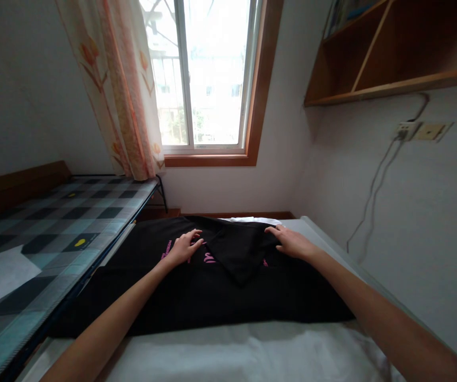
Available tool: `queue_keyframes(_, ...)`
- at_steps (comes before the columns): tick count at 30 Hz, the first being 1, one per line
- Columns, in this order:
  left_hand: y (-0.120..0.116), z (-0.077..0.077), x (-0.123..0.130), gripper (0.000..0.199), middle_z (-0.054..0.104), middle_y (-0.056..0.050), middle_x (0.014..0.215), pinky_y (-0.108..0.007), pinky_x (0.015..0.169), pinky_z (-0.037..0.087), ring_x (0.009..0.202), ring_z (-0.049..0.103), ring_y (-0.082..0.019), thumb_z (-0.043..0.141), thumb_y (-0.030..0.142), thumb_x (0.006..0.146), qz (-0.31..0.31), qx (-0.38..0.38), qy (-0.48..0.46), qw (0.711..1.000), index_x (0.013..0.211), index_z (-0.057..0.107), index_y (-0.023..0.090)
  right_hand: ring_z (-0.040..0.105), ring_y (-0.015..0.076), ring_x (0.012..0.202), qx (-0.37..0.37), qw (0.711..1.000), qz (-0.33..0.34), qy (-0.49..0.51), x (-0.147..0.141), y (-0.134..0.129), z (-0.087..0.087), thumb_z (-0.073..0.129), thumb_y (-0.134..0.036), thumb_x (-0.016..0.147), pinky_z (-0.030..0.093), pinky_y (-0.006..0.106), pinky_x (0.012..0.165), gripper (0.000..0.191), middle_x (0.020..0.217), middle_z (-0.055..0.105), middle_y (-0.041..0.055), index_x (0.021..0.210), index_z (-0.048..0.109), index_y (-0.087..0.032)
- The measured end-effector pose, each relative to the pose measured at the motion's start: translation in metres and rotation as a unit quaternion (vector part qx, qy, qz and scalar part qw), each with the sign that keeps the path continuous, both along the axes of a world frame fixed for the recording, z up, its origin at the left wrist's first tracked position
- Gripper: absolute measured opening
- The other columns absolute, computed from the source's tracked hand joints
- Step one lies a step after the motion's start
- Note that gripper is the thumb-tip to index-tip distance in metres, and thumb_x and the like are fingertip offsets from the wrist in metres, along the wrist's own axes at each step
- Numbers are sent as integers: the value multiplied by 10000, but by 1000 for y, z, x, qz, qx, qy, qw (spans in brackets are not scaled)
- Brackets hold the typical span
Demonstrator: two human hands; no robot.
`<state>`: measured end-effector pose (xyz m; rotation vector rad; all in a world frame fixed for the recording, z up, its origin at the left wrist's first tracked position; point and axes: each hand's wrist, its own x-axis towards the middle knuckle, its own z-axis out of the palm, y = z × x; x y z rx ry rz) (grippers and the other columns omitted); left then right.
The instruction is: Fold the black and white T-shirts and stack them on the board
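A person's left grip [184, 248], a bare hand, is resting on a wide black fabric piece with pink lettering [196, 307], its fingers loosely bent and its thumb standing apart from them. The right grip [292, 244], also bare, is touching the far part of the same fabric, thumb and fingers held slightly apart; whether it is pinching any cloth, one cannot tell. The black fabric is lying beneath both grips, stretching nearer the person and out past the left one. Between the grips, a triangular black flap [238, 249] is lying folded over, its tip pointing toward the person. Pink letters are showing on either side of the left grip. On the near side of both, a smooth white sheet [228, 353] is spreading beneath the fabric. Well to the left of the left grip, a white paper sheet [1, 276] is lying on a grey, black and turquoise checked mattress [89, 212]. Beyond the grips, a wood-framed sliding window [212, 74] is letting in daylight beside a pale curtain with orange tulips [127, 95].
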<state>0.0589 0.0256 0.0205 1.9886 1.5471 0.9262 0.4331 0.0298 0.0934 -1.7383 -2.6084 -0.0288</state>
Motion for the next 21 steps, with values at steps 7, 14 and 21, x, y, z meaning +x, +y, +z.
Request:
queue_keyframes(7,58,12,68,557,709,-87,1001,-290,756,535,877,678,-205,711,252,737,2,-141,-175,974,1265,554,173,648,315,976,59,984,-163,43,2,1,-24,495,-328,891,467,418,814,500,1107,677,158,1375,474,-205)
queue_keyframes(14,91,8,104,373,711,-77,940,-294,814,523,879,663,-202,757,106,612,44,-83,-230,969,979,703,149,654,244,933,-13,898,-206,389,16,25,-54,604,-421,800,499,355,845,433,979,709,117,1127,666,-144)
queue_keyframes(21,120,7,114,351,682,-43,731,-283,691,541,697,646,-156,689,125,683,78,-47,-278,956,1033,711,130,658,247,868,45,731,-267,627,17,69,-64,660,-339,677,562,364,704,614,1062,677,119,1254,598,-138)
